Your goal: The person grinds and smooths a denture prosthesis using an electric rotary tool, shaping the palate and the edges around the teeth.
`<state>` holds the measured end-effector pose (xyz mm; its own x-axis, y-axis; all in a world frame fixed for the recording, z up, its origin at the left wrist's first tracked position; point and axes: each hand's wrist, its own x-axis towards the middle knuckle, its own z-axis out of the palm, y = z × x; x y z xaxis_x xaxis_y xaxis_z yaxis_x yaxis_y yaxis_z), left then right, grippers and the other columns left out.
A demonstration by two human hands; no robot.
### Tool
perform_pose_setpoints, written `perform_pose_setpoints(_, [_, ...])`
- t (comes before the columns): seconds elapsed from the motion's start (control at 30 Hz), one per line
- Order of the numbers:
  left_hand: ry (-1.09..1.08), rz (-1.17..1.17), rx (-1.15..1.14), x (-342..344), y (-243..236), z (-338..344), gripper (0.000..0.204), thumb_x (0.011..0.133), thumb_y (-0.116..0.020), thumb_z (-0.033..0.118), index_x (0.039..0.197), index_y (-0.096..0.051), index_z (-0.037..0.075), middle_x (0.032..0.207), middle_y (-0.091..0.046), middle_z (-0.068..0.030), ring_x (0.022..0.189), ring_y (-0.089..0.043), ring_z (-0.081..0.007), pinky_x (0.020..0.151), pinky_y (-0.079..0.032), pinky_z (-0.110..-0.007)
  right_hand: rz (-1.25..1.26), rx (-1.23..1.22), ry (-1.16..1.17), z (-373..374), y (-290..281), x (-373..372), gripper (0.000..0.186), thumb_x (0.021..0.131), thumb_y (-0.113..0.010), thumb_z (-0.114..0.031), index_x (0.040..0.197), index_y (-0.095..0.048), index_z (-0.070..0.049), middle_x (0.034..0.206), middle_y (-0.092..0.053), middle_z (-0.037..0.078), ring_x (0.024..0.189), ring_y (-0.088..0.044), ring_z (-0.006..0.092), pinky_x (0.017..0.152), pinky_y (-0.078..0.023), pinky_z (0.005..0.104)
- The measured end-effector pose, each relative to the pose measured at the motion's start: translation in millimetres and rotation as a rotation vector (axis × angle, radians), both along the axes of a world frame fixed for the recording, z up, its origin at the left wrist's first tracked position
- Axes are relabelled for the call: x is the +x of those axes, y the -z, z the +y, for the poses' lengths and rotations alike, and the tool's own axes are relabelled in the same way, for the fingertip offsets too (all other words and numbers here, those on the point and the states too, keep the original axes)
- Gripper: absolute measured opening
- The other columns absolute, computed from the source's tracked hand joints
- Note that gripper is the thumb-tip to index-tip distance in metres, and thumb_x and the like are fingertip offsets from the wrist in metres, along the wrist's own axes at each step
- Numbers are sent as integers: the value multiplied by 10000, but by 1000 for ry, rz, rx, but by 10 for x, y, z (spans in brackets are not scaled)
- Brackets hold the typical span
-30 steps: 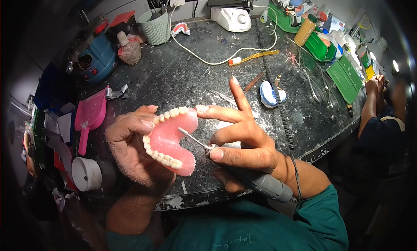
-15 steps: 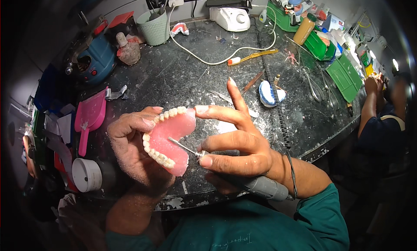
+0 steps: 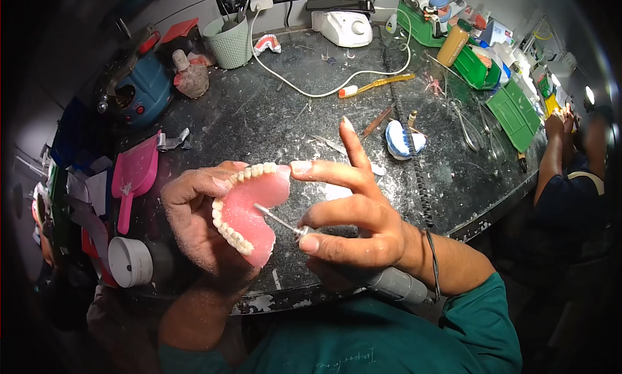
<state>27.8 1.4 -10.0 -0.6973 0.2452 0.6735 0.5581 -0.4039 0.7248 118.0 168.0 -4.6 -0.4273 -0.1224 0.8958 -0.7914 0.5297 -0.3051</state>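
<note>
Compared with a second ago, the right hand (image 3: 369, 228) has drifted a little left and nearer the body, its thumb and a finger closed on the front of a grey handpiece (image 3: 398, 285), another fingertip by the denture's far end, one finger raised. The dusty left hand (image 3: 194, 212) is curled about the toothed edge of a pink denture (image 3: 246, 209), holding it up over the table's near part; the denture's near end has swung slightly left. The thin bur (image 3: 278, 219) now points lower on the pink plate; whether it touches, I cannot tell.

Underneath spreads a black worktable (image 3: 227, 121), scuffed and dusted white. At the right edge of view, another person's hands (image 3: 564, 119) are close together. A blue machine (image 3: 146, 89) stands at the left, a pink dustpan (image 3: 137, 167) nearer. Toward the back are a white control box (image 3: 343, 27) and pale basket (image 3: 228, 45); smaller still, a blue-and-white dental model (image 3: 403, 141) sits beyond the right hand.
</note>
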Motion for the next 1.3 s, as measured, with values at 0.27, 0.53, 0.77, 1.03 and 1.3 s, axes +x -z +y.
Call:
perform_pose_setpoints(0.27, [18, -14, -8, -17, -10, -1, 796, 735, -819, 577, 1149, -432, 18, 1029, -547, -112, 1019, -581, -234, 967, -479, -397, -22, 22, -7, 10, -13, 21, 294, 786, -739, -67, 1054, -660, -159, 966, -611, 33, 1222, -584, 372, 1105, -134, 753])
perform_pose_setpoints(0.53, [-52, 50, -94, -3, 22, -57, 892, 741, -766, 651, 1245, -404, 9, 1122, -583, -158, 1052, -604, -238, 951, -511, -383, -34, 54, 54, 40, -11, 16, 274, 783, -734, -115, 1048, -687, -169, 970, -622, 12, 1194, -598, 342, 1121, -155, 725])
perform_pose_setpoints(0.77, [-1, 60, -55, -4, 17, -60, 898, 713, -793, 645, 1236, -413, 22, 1136, -586, -176, 1059, -604, -249, 948, -518, -386, -3, 23, 66, 9, 9, 0, 275, 767, -761, -119, 1027, -704, -187, 971, -644, -2, 1176, -600, 326, 1124, -173, 713])
perform_pose_setpoints(1.03, [-30, 200, -125, -61, -4, -114, 797, 737, -835, 517, 1228, -417, 49, 1131, -580, -186, 1070, -599, -251, 972, -510, -404, 11, -8, 59, -12, 14, -18, 304, 748, -787, -113, 1035, -710, -180, 992, -647, 3, 1157, -602, 326, 1128, -188, 700])
perform_pose_setpoints(1.3, [9, 287, -129, -134, 43, -107, 787, 717, -870, 455, 1225, -421, 57, 1134, -576, -185, 1090, -590, -258, 972, -511, -406, -26, -33, 25, 24, 36, 3, 358, 727, -804, -113, 1065, -704, -174, 1011, -647, 11, 1157, -597, 323, 1128, -192, 697])
